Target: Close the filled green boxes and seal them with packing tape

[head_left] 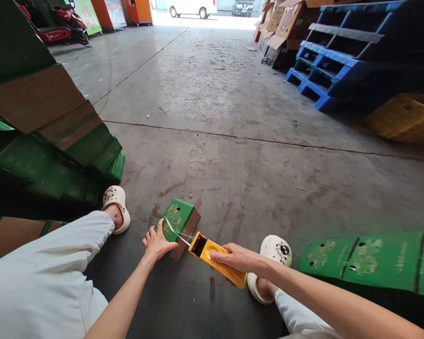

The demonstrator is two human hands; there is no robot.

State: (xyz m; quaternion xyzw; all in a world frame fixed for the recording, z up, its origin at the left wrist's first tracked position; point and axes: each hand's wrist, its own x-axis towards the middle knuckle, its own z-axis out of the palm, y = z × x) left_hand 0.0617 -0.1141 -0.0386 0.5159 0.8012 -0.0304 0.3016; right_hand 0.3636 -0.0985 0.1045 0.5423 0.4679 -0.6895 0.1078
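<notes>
A small green cardboard box (177, 213) with gold print, a round hole and a brown side sits on the floor between my feet. My left hand (159, 245) grips its near edge, thumb on the right and fingers at the left. In my right hand (238, 258) is a yellow handheld tool (217, 259) with a dark opening at its front end, pointed at the box. Shiny white strands (181, 238) stretch from the box top to that end. What kind of tool it is, I cannot make out.
Green cartons (49, 165) are stacked at the left, and a row of green boxes (378, 261) lies at the right. My white clogs (273, 252) flank the work. Farther right stand blue pallets (321, 70), cardboard boxes (286, 23) and a brown carton (406, 117).
</notes>
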